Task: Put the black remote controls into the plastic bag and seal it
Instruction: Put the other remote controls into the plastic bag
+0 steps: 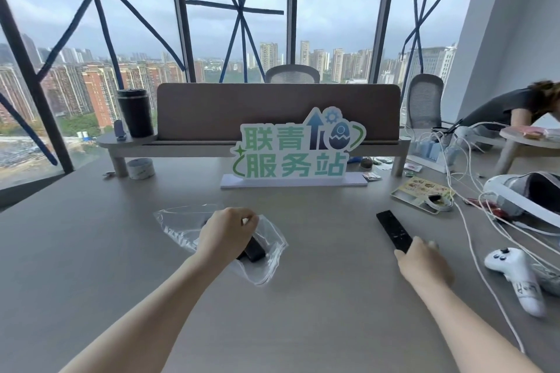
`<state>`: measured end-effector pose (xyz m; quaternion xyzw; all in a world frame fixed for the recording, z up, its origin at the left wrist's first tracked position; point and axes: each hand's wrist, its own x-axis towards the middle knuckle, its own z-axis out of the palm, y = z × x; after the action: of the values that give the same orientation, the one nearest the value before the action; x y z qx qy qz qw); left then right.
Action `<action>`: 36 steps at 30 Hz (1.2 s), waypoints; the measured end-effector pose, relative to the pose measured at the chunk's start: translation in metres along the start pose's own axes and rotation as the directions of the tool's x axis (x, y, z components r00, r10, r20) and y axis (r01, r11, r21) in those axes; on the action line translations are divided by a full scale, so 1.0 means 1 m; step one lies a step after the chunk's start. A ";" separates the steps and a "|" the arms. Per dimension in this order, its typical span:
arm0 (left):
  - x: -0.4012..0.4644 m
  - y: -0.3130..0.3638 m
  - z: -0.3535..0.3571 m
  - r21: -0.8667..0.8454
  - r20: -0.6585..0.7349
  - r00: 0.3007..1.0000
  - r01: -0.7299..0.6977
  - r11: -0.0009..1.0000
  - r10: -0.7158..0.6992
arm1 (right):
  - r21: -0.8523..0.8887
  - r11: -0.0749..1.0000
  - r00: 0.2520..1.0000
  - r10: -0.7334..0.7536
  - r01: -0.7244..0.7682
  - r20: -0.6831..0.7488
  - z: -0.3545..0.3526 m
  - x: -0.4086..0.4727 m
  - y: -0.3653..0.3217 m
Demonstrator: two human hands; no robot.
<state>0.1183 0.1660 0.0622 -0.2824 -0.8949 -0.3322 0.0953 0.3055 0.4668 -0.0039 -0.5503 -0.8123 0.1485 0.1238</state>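
Observation:
A clear plastic bag [181,222] lies flat on the grey table, left of centre. A black remote control [254,250] shows through the plastic at the bag's near end, partly hidden under my left hand [225,233], whose fingers pinch the bag's upper edge. A second, long black remote control [393,230] lies on the bare table to the right. My right hand [419,260] rests at its near end with the fingers curled around it; the far end points away from me.
A green-and-white sign [295,151] stands behind the bag. White cables [472,221], a white game controller [515,275] and a headset [533,194] crowd the right side. A tape roll [140,168] and black tumbler [135,112] sit far left. A person leans on another table [533,138] at right.

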 end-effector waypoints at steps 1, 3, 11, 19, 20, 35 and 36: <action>0.000 -0.002 0.000 0.008 0.004 1.000 0.008 1.000 -0.008 | 0.057 0.998 0.999 -0.003 0.000 0.040 0.000 0.002 0.000; -0.001 -0.005 -0.001 0.021 0.016 1.000 0.024 0.999 -0.024 | 0.383 0.923 0.977 -0.050 -0.033 0.206 -0.005 0.001 -0.006; -0.004 -0.006 -0.007 -0.013 0.003 1.000 0.013 1.000 -0.013 | 0.673 0.735 0.371 -0.603 -0.086 0.706 -0.058 -0.098 -0.075; -0.014 -0.020 -0.014 -0.059 0.005 1.000 0.015 0.998 -0.015 | 0.721 0.674 0.749 -0.559 0.160 0.356 0.003 -0.149 -0.153; -0.015 -0.023 -0.014 -0.060 0.004 1.000 0.013 0.998 -0.012 | 0.674 0.691 0.808 -0.539 0.263 0.236 0.004 -0.146 -0.151; -0.036 -0.054 -0.045 0.391 0.395 0.904 -0.005 0.920 -0.163 | 0.558 0.732 0.877 -0.480 0.392 0.013 0.032 -0.127 -0.163; -0.036 -0.054 -0.051 0.407 0.358 0.914 0.032 0.913 -0.191 | 0.589 0.713 0.883 -0.470 0.380 -0.001 0.025 -0.126 -0.165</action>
<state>0.1165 0.0836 0.0596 -0.2652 -0.9589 -0.0879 -0.0495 0.2007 0.2886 0.0301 -0.2721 -0.8407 0.3939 0.2531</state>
